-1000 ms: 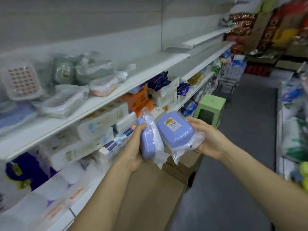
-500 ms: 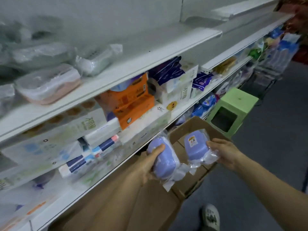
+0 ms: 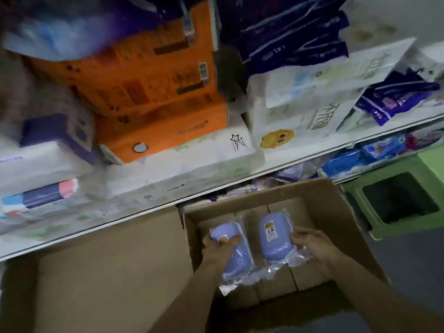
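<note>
Purple plastic cases in clear wrap. Left hand (image 3: 221, 246) curls over the left case (image 3: 236, 258), partly hiding its label. Right hand (image 3: 312, 248) grips the right case (image 3: 274, 236) at its edge. Both are inside the open cardboard box (image 3: 324, 195); whether they touch its floor is unclear. Packs on the shelf (image 3: 288, 159) are blurred.

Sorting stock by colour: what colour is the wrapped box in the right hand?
Lavender: the box in the right hand, clear-wrapped, seen best in the head view.
</note>
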A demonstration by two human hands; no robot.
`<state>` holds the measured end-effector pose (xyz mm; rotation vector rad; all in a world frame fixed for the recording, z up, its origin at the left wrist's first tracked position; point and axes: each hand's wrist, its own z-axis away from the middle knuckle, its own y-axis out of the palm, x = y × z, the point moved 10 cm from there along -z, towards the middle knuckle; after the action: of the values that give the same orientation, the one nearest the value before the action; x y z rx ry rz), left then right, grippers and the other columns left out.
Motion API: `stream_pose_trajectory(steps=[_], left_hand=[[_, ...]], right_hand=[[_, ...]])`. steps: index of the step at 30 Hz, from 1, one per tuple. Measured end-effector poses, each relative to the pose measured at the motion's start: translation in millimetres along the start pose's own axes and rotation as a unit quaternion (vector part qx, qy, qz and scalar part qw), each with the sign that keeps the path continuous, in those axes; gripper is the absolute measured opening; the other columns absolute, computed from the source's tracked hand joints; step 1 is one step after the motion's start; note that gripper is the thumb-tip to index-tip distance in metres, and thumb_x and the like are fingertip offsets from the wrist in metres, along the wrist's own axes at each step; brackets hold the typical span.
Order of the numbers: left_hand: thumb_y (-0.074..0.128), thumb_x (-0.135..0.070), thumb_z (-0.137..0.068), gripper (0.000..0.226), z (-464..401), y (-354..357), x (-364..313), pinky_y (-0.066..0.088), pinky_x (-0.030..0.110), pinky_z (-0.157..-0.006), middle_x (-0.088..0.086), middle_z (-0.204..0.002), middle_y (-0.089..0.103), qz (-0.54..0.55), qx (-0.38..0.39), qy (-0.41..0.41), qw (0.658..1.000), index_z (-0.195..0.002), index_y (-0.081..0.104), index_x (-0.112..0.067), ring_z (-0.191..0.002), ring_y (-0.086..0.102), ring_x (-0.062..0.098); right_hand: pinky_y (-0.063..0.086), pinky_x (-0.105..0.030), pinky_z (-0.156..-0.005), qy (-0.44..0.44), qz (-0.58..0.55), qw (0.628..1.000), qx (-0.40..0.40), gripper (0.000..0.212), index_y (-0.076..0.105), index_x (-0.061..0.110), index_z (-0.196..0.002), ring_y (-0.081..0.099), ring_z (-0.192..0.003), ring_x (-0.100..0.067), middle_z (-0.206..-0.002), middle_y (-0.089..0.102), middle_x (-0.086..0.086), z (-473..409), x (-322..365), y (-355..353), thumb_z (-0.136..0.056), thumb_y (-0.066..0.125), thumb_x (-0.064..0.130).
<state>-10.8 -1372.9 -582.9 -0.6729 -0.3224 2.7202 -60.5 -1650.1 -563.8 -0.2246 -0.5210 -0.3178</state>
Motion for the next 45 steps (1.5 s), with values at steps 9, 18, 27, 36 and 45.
stream_pose_trajectory(steps=[9,18,27,36,45], left_hand=[[0.076,-0.043,-0.08,0.106,-120,17,27,0.03,0.044,-0.109,0.022,-0.153,0.018,-0.06,-0.107,0.004,0.993,-0.153,0.003,-0.016,-0.137,0.031,0.043],[0.071,-0.023,-0.087,0.085,-169,41,53,0.036,0.035,-0.107,0.018,-0.15,0.034,-0.089,-0.045,0.008,0.995,-0.153,0.019,-0.011,-0.134,0.04,0.035],[0.071,-0.041,-0.082,0.075,-101,14,18,0.043,0.05,-0.107,0.006,-0.142,0.049,-0.119,-0.003,0.095,0.988,-0.146,0.035,-0.028,-0.127,0.05,0.031],[0.056,-0.043,-0.092,0.056,108,-61,-84,0.037,0.031,-0.102,-0.002,-0.137,0.049,-0.375,-0.107,0.327,0.861,-0.143,0.04,-0.025,-0.127,0.045,0.02],[0.05,-0.068,-0.085,0.066,326,-215,-127,0.05,0.031,-0.092,-0.017,-0.134,0.054,-0.264,-0.302,0.469,0.787,-0.143,0.035,-0.041,-0.12,0.052,0.005]], right_hand=[[0.052,-0.034,-0.072,-0.033,0.028,0.997,0.07,0.033,0.064,0.008,-0.113,0.066,-0.084,-0.024,-0.098,0.07,-0.009,-142,-40,62,-0.087,0.056,-0.01],[0.047,-0.02,-0.065,-0.045,0.202,0.978,0.015,0.019,0.059,0.012,-0.1,0.057,-0.078,-0.022,-0.098,0.061,-0.013,-178,-78,93,-0.095,0.045,-0.001],[0.043,-0.035,-0.101,-0.112,0.387,0.915,-0.037,0.043,0.051,0.01,-0.136,0.054,-0.121,-0.035,-0.135,0.055,-0.017,-103,-12,69,-0.093,0.05,0.013],[0.045,-0.032,-0.092,-0.385,0.566,0.728,0.012,0.046,0.044,0.025,-0.139,0.051,-0.121,-0.02,-0.141,0.042,0.005,119,109,114,-0.094,0.054,0.027],[0.044,-0.034,-0.086,-0.593,0.511,0.616,-0.089,0.057,0.028,0.03,-0.147,0.057,-0.112,-0.02,-0.138,0.049,0.005,356,196,164,-0.097,0.036,0.055]])
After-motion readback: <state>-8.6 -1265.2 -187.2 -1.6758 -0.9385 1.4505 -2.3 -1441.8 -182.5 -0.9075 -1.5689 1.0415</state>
